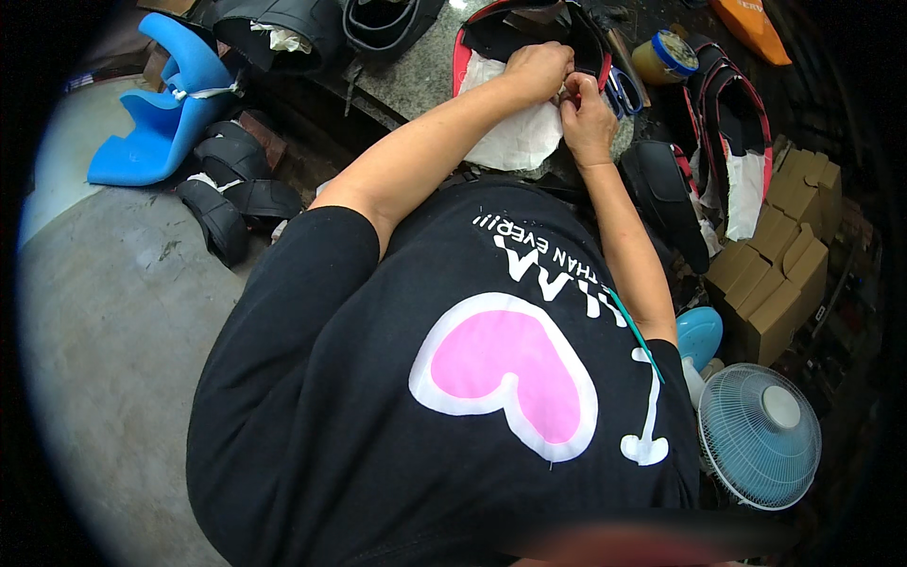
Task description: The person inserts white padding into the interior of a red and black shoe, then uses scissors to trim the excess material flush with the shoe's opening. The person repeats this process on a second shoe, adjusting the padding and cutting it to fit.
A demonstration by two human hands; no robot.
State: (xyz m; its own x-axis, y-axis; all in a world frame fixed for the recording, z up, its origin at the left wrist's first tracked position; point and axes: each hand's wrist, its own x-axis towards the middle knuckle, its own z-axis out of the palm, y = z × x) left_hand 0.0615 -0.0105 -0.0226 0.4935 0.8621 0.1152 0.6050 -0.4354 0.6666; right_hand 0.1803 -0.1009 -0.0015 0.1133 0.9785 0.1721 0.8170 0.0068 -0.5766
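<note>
On the workbench before me lies a black padded piece with red edging, hollow like a pouch. A crinkled white lining spills out of its near side toward me. My left hand reaches over it with curled fingers, closed at the piece's inner edge. Right beside it, my right hand pinches thumb and fingers together; the fingertips of both hands almost meet. Whatever is between them is too small or hidden to make out. Blue-handled scissors lie just right of my right hand.
A blue-lidded jar stands at the bench's right, near another red-edged black piece. Black padded pieces and blue foam are at left. Cardboard boxes and a fan stand at right.
</note>
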